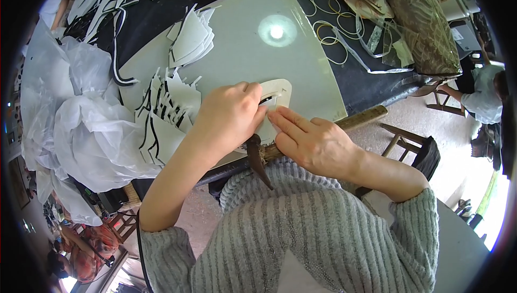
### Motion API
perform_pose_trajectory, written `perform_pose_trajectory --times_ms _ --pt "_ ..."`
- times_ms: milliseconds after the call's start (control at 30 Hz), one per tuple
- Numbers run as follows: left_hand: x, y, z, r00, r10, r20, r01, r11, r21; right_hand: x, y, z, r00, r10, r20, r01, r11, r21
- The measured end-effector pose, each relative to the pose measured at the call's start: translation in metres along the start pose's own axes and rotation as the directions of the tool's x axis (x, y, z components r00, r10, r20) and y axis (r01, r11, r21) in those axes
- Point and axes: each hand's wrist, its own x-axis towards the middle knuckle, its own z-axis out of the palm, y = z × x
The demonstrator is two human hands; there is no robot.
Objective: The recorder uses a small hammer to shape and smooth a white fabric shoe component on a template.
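Observation:
A pale, flat piece with a rounded end (283,87) lies on the glossy board (301,51) in front of me; a slot-like opening with a dark strip shows in it. My left hand (230,113) is closed on its left side, fingers curled, thumb and forefinger near the opening. On the other side my right hand (319,143) pinches the lower part, fingertips pressed together. What exactly lies between the fingertips is hidden. Just below both hands rests a hammer with a dark metal head (257,163) and a wooden handle (369,117) reaching right, partly behind my right hand.
To the left stand stacks of white pieces with black edging (164,115), and behind them another stack (193,40). Crumpled clear plastic (89,126) covers the far left. Cord loops (336,32) and a patterned brown roll (423,24) lie at back right. Wooden stools (401,142) stand beside the table.

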Motion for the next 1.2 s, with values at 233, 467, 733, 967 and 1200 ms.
perform_pose_trajectory --times_ms 233,467,733,967,1200 --pt "-0.01 0.004 0.015 0.993 0.079 -0.083 -0.057 0.969 0.238 -0.001 -0.003 0.007 0.999 0.027 -0.019 -0.026 0.998 0.053" --pt "-0.004 0.001 0.012 0.981 0.138 -0.135 -0.114 0.978 0.173 -0.005 -0.004 0.008 0.996 0.046 -0.082 -0.043 0.998 0.037" --pt "-0.031 -0.008 0.0 0.952 0.3 -0.052 -0.284 0.937 0.202 -0.006 -0.001 0.001 0.999 0.044 -0.03 -0.043 0.998 0.04" --pt "-0.045 -0.008 0.009 0.948 0.295 -0.12 -0.248 0.919 0.307 -0.002 -0.002 0.003 0.999 -0.006 -0.047 0.008 0.998 0.056" --pt "-0.046 -0.014 0.008 0.95 0.25 -0.185 -0.214 0.958 0.193 0.001 0.0 -0.006 1.0 0.01 0.022 -0.012 0.996 0.086"
